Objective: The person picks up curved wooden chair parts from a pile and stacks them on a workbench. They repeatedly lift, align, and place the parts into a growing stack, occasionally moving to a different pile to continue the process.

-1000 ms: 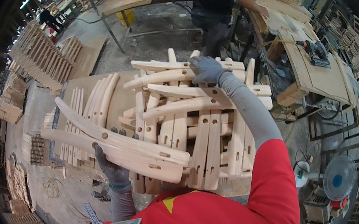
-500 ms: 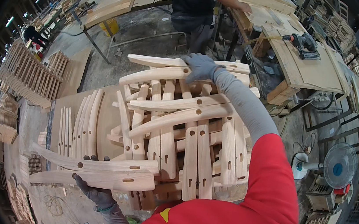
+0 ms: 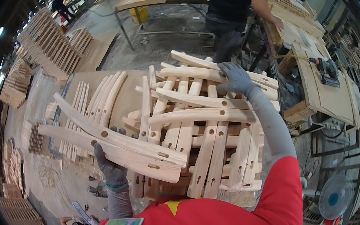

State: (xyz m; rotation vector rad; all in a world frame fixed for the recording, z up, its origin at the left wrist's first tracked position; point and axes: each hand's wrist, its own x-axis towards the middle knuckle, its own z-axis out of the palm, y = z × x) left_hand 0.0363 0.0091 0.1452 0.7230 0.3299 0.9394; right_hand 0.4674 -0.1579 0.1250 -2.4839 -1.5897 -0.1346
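Observation:
My left hand (image 3: 111, 169), in a dark grey glove, is closed around two curved wooden legs (image 3: 139, 160), pale and side by side, each with a round hole and a slot. They hang over the near left part of a criss-cross stack of similar wooden legs (image 3: 203, 157). At the far side of the stack, my gloved right hand (image 3: 236, 79) has its fingers bent over a curved wooden leg (image 3: 195, 73) on the top layer. Its fingertips are partly hidden. Between my hands, two more legs (image 3: 204, 116) lie slantwise across the stack.
Several legs stand in a row on a brown board (image 3: 136, 89) at left. Stacked wooden frames (image 3: 47, 46) rise beyond. A co-worker (image 3: 228, 20) stands ahead, by a workbench (image 3: 321, 79) with a power tool (image 3: 326, 71). A fan (image 3: 334, 197) stands at right.
The two legs in my left hand have tilted, their left ends spreading apart, and come over the stack. My right hand stays at the far leg. The whole view has shifted.

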